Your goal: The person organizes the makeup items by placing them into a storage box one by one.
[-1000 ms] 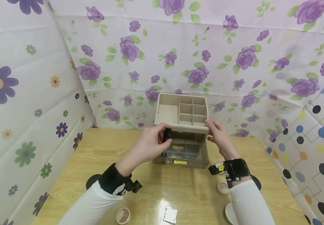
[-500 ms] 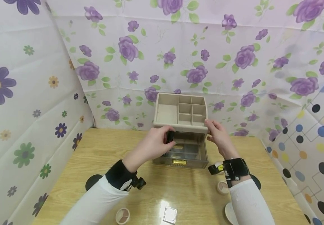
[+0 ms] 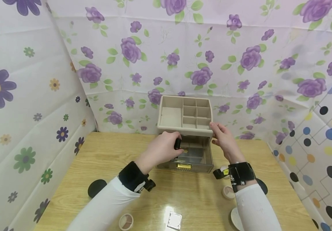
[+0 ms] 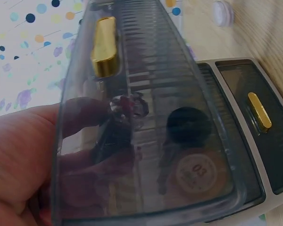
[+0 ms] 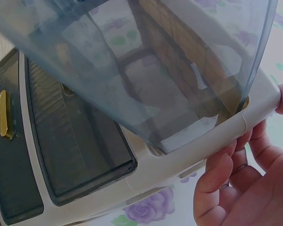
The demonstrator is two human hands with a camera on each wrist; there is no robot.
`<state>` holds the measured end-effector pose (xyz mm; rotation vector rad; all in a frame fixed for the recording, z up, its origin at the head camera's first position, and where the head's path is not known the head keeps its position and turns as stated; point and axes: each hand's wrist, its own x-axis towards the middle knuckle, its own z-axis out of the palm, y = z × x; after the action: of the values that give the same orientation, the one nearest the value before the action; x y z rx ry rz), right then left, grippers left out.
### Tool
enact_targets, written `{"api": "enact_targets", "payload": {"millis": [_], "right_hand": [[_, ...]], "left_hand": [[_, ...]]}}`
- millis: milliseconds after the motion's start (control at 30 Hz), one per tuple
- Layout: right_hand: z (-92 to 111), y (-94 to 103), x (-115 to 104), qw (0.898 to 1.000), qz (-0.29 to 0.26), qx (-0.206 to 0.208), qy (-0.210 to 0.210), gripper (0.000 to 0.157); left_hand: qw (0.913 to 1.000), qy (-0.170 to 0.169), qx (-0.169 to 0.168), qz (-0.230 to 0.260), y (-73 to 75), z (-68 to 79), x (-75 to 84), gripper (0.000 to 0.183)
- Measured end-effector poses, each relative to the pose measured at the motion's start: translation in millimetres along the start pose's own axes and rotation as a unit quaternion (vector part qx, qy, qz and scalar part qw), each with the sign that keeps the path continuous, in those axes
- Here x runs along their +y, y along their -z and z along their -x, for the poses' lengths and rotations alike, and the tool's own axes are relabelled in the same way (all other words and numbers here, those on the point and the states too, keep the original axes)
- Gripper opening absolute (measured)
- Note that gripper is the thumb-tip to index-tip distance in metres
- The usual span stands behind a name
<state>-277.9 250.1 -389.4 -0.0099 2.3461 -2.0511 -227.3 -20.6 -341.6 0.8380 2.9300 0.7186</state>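
A beige cosmetics organizer (image 3: 184,131) stands at the back of the table, its smoky clear top drawer (image 3: 166,166) pulled out. My left hand (image 3: 161,149) reaches over the drawer's left part and pinches a small black cylinder (image 3: 177,143); its lower end is hidden by the fingers. Through the drawer in the left wrist view show a dark round item (image 4: 188,126) and a round base labelled 03 (image 4: 197,173). My right hand (image 3: 225,139) grips the organizer's right side, fingers curled at the beige frame (image 5: 188,157).
Round powder palettes (image 3: 126,222) (image 3: 228,192) and a square clear case (image 3: 174,220) lie on the wooden table (image 3: 120,150). A black disc (image 3: 96,188) sits left, a white round item (image 3: 236,219) front right. Patterned cloth (image 3: 143,80) stands close behind the organizer.
My left hand has moved right and slightly lower over the open drawer with the black cylinder, which now tilts less hidden beside the thumb. The right hand keeps its place on the organizer.
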Motion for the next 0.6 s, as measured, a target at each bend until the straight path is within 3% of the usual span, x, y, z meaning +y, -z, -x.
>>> {"api": "enact_targets", "payload": {"millis": [233, 600], "right_hand": [[0.1, -1.0, 0.1, 1.0, -0.003, -0.001, 0.002, 0.055], [-2.0, -0.5, 1.4, 1.0, -0.009, 0.0, 0.005, 0.052]], "left_hand": [[0.9975, 0.006, -0.002, -0.07, -8.0, -6.6, 1.0, 0.027], [0.9933, 0.025, -0.044, -0.103, -7.8, -8.8, 4.9, 0.028]]}}
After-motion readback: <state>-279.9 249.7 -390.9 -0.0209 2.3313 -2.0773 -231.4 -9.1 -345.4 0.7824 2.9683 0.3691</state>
